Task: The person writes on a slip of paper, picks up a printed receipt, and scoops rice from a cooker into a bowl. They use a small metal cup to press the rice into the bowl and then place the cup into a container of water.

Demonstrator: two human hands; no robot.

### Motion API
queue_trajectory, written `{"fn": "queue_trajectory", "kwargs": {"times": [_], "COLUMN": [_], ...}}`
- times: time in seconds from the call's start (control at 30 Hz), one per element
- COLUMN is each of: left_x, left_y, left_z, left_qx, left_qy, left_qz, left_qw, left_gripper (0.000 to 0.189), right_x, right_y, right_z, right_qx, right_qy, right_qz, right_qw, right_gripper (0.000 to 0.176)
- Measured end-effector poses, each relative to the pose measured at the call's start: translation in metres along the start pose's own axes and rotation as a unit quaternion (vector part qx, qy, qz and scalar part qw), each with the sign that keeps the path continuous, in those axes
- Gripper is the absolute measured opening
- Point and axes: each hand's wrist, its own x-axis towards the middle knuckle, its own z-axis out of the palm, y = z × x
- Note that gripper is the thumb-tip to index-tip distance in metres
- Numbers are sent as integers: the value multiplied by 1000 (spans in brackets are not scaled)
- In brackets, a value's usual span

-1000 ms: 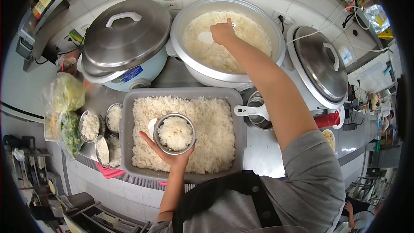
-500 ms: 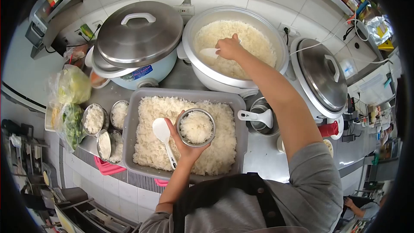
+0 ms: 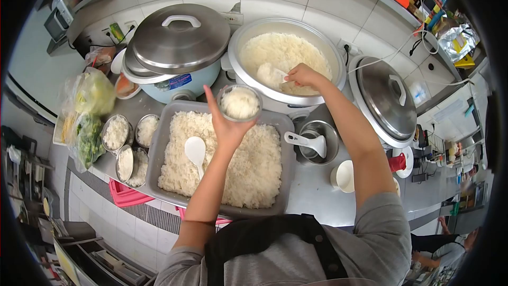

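Note:
My left hand (image 3: pixel 230 126) holds a round metal bowl (image 3: pixel 257 114) filled with rice (image 3: pixel 239 103), raised above the grey tub near its far edge. Over the large open rice cooker (image 3: pixel 236 74), my right hand (image 3: pixel 306 77) grips a rice paddle (image 3: pixel 284 78) by its handle. A clump of rice (image 3: pixel 269 74) sits on the paddle's blade. The grey tub (image 3: pixel 290 169) below holds a bed of rice, and a white rice paddle (image 3: pixel 195 151) lies on that rice, its handle partly hidden by my left forearm.
Several metal bowls of rice (image 3: pixel 116 133) stand left of the tub beside bagged greens (image 3: pixel 89 139). A lidded cooker (image 3: pixel 182 42) is at back left, another (image 3: pixel 385 92) at right. A paddle (image 3: pixel 307 141) rests across metal pots (image 3: pixel 330 153), near a white cup (image 3: pixel 344 176).
My left hand has lifted the bowl away from me, toward the cooker. My right hand has drawn the paddle to the cooker's near right side, and rice now shows on its blade.

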Motion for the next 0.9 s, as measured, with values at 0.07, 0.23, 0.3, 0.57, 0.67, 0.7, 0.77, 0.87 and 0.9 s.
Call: {"fn": "queue_trajectory", "kwargs": {"times": [0.07,0.23,0.3,0.57,0.67,0.7,0.77,0.87,0.9], "left_x": [15,28,28,7,-1,-3,-7,-4,-2], "left_y": [-7,-8,0,13,9,4,-2,-3,0], "left_z": [14,36,37,32,25,22,16,4,-2], "left_qx": [6,20,38,124,145,153,152,117,113], "left_qy": [12,44,51,55,57,58,66,73,53], "left_qz": [-1,18,26,31,56,73,88,87,89], "left_qw": [1000,999,998,990,986,984,982,987,988], "left_gripper": [145,146,146,140,138,138,137,139,139], "right_x": [-13,-66,-101,-200,-206,-207,-220,-227,-230], "right_y": [-16,-61,-78,-88,-78,-75,-82,-84,-86], "right_z": [-8,-10,9,122,154,163,166,151,137], "right_qx": [10,22,-4,-242,-291,-312,-331,-303,-277], "right_qy": [48,115,119,215,218,225,181,162,172], "right_qz": [2,-78,-156,-237,-251,-259,-252,-288,-293], "right_qw": [999,990,981,916,897,886,891,894,899], "right_gripper": [25,34,37,64,69,70,73,70,68]}}
